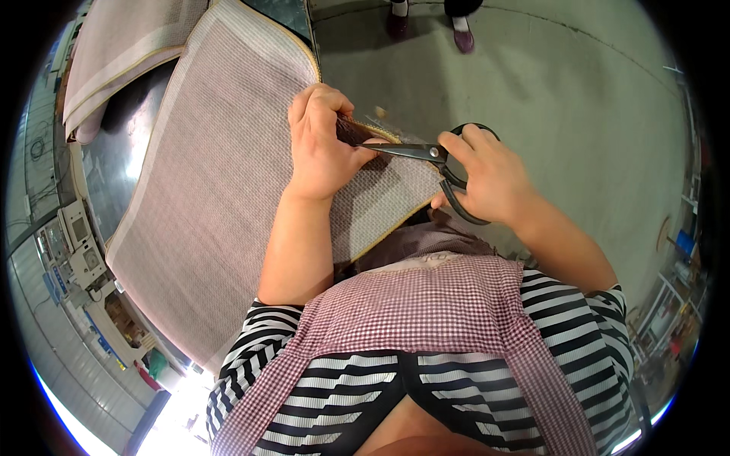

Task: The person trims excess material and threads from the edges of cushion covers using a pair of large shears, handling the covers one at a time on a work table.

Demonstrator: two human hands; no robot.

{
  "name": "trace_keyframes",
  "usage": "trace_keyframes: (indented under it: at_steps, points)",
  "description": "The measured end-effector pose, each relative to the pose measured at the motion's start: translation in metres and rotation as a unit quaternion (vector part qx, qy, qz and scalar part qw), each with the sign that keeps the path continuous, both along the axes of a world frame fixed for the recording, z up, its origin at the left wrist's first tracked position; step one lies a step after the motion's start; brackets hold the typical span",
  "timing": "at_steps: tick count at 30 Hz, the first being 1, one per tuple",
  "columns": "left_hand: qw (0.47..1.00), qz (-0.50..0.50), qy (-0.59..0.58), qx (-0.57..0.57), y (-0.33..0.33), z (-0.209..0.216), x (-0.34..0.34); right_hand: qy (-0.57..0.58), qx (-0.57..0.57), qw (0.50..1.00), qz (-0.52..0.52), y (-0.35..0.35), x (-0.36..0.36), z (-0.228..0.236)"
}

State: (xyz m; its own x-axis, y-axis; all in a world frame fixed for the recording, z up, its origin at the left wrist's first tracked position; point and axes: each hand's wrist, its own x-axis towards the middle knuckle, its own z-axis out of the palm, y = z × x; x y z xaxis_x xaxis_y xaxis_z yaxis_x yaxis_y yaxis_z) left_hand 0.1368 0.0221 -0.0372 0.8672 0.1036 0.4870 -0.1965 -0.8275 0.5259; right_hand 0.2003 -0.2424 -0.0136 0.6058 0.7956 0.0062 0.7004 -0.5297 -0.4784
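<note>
- Head view: the right hand (490,175) is curled round the black scissors (414,150), blades pointing at the left hand (318,148).
- Left fingers pinch the woven mat (220,152), which spreads leftward beneath that hand.
- Edge trimming seems underway; the next snip calls for a thumb clear of the blades.

a textile workshop or small factory floor
a broad, plain grey-green floor (563,106) stretches away to the right, with another person's shoes (465,40) on it at the far side. on the left, pale equipment boxes (79,237) stand near a ribbed wall (59,323), and a shiny metal counter (114,175) carries a large pinkish fabric mat (220,167) with a yellow-bound edge; similar folded mats (125,53) lie at the far left. metal racking (663,304), small and blurred, shows at the right. near, black scissors (411,150) and a checked apron (411,304) also suit textile work.
</note>
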Motion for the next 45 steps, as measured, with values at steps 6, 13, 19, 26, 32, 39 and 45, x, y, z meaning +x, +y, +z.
trace_keyframes:
  at_steps: [6, 13, 19, 26, 32, 39, 45]
  points:
    - [1.000, 0.005, 0.010, -0.008, 0.001, 0.003, 0.001, 0.023, -0.019, 1.000, -0.010, -0.004, -0.004, 0.001]
    - [1.000, 0.000, -0.005, -0.023, 0.004, -0.001, 0.000, -0.040, 0.015, 0.999, -0.015, -0.014, -0.009, 0.009]
    - [0.999, -0.007, -0.018, -0.031, 0.003, 0.001, 0.002, -0.007, -0.009, 1.000, -0.006, 0.001, 0.001, 0.012]
    - [0.999, -0.004, -0.014, -0.035, 0.004, 0.002, 0.003, 0.000, -0.020, 1.000, -0.005, -0.013, 0.001, 0.002]
    - [1.000, 0.005, 0.002, -0.025, 0.002, 0.003, 0.003, -0.030, 0.023, 0.999, 0.014, 0.001, 0.010, 0.007]
    - [0.997, -0.010, -0.003, -0.070, 0.004, 0.002, 0.001, 0.021, -0.052, 0.998, 0.015, 0.007, 0.008, 0.006]
    - [0.998, -0.018, 0.032, -0.054, 0.006, 0.008, 0.003, -0.020, -0.101, 0.995, -0.013, 0.012, 0.003, 0.009]
